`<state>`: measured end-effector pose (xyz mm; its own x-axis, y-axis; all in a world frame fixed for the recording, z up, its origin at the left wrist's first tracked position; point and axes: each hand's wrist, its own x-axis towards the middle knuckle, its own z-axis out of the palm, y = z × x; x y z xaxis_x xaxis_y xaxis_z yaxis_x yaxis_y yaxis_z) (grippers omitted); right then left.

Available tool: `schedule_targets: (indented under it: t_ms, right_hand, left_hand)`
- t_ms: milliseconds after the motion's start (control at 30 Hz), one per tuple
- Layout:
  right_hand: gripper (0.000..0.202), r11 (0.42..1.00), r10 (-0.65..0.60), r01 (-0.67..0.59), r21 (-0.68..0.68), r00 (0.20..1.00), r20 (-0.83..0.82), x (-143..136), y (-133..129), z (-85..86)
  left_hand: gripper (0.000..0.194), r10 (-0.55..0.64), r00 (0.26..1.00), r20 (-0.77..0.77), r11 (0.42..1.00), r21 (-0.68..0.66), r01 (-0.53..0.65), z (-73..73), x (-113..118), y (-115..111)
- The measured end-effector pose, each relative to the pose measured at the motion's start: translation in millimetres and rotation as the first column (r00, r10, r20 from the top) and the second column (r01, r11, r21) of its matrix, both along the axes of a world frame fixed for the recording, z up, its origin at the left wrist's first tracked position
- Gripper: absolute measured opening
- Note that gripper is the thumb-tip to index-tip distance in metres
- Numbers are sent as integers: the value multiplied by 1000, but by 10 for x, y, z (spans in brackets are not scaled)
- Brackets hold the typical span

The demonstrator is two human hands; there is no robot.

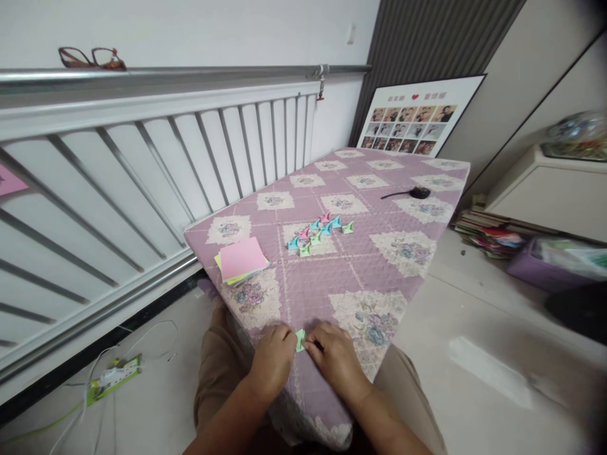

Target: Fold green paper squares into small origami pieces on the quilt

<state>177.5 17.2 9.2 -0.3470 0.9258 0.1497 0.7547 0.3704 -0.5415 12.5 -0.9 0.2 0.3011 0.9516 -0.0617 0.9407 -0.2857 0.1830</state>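
Note:
A small piece of folded light green paper point(300, 340) is between my two hands, close to the near end of the table. My left hand point(275, 357) pinches its left edge. My right hand point(334, 357) is closed too, its fingertips gripping the right edge. Farther up the table stand several small folded paper pieces point(315, 239) in blue, pink and green, grouped in rough rows. To the left lies a loose stack of square paper sheets point(243, 259), pink on top with yellow showing underneath.
A purple floral cloth point(313, 287) covers the table. A small black object with a short cord point(420, 193) lies at the far right. White radiator bars point(156, 177) run along the left side, and a power strip point(116, 378) with cables is on the floor.

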Motion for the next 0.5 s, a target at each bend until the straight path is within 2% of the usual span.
schedule_targets:
  t_ms: [500]
  right_hand:
    - [10, 998, -43, 41, 48, 999, 34, -69, 1, -28]
  left_hand:
    - [21, 50, 997, 57, 998, -49, -47, 108, -22, 35]
